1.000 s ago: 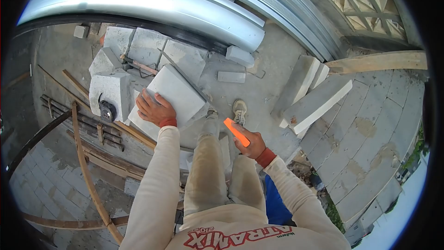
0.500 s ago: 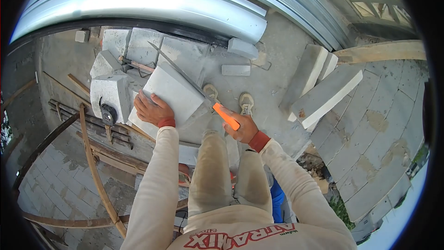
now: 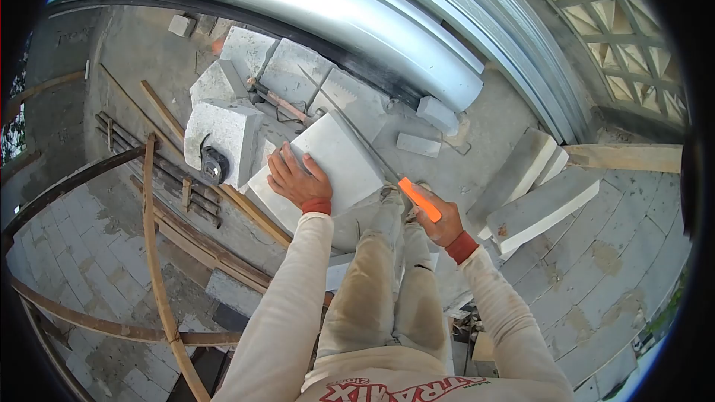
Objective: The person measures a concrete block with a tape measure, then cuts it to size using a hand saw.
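Block – tilted on the stack, left hand spread flat on it, right hand clamped on saw at its right edge – probably best cut with long, level strokes, fingers clear.

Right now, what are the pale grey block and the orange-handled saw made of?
The pale grey rectangular block under the left hand: probably aerated concrete, matte, chalky, clean flat faces. The orange-handled saw in the right hand: glossy plastic-looking grip, thin dark blade, likely steel.
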Demonstrator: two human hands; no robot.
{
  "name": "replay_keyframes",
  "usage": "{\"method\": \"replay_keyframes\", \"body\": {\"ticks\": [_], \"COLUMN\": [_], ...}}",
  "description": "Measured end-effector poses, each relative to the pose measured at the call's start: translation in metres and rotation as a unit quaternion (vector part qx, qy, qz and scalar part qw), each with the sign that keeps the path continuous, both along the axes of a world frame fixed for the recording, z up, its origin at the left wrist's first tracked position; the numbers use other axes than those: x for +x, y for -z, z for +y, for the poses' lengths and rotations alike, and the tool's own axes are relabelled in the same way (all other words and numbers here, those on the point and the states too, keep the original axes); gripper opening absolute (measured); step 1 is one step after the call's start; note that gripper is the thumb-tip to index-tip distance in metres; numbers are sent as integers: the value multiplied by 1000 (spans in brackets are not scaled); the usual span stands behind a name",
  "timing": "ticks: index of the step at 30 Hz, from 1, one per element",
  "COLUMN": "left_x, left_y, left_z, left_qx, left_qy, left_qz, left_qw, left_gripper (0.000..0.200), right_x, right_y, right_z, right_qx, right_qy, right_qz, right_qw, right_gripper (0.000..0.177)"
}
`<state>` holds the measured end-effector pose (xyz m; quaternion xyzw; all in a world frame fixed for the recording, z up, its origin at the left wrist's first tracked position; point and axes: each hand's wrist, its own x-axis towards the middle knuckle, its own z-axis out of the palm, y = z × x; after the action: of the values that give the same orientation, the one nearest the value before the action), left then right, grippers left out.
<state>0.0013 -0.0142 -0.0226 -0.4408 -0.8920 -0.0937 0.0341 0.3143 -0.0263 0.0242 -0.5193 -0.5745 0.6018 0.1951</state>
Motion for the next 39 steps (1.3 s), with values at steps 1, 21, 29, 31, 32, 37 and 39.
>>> {"method": "replay_keyframes", "body": {"ticks": [1,21,29,31,32,37,39], "left_x": [-1,-26,-55,-55,-58,-54,-45], "left_y": [1,-16,-18,1,7,7,7], "left_z": [-4,-12,-107,-136,-152,-162,-161], "left_qx": [-2,119,206,175,160,154,163], "left_qy": [-2,-44,-286,-307,-319,-327,-329], "left_qz": [2,-205,-203,-358,-427,-573,-539], "left_qw": [1000,970,914,864,831,736,758], "left_gripper": [53,55,64,66,68,83,85], "right_x": [5,-156,-137,-152,-158,-179,-166], "right_y": [-8,185,141,101,88,69,81], "right_z": [14,198,160,134,124,96,101], "right_qx": [30,-153,-101,-250,-259,-307,-245], "right_qy": [-27,94,95,100,93,43,-10], "right_qz": [-27,-69,-87,-4,28,74,36], "right_qw": [999,981,986,963,961,948,969], "right_gripper": [49,49,63,68,70,69,67]}}
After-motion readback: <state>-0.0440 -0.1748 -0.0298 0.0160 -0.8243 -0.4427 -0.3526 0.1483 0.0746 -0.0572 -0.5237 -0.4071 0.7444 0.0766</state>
